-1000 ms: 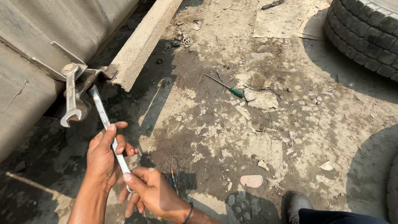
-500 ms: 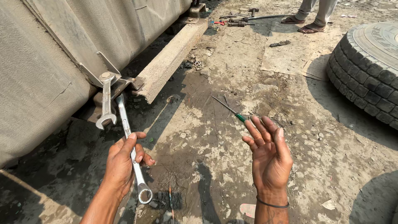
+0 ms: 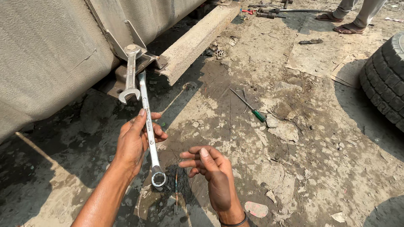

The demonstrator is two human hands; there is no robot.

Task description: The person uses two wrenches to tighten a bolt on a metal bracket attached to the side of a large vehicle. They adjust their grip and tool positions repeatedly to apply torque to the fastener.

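My left hand point(image 3: 135, 141) grips the shaft of a long silver combination wrench point(image 3: 148, 126); its far end reaches up to the metal bracket point(image 3: 139, 63) under the grey tank wall, its ring end hangs below my palm. A second, shorter wrench point(image 3: 130, 75) hangs from a bolt on that bracket. My right hand point(image 3: 210, 172) hovers empty to the right of the ring end, fingers loosely curled and apart, a dark band on the wrist.
A green-handled screwdriver point(image 3: 248, 106) lies on the dirty concrete ground. A concrete beam point(image 3: 198, 35) runs along the tank. A large tyre point(image 3: 385, 80) stands at right. Another person's sandalled feet point(image 3: 343, 21) and scattered tools point(image 3: 273, 10) are at the top.
My right hand has let go of the wrench, lifted open palm up, and now sits lower near the ring end with fingers curled. My left hand keeps the wrench. The view has shifted.
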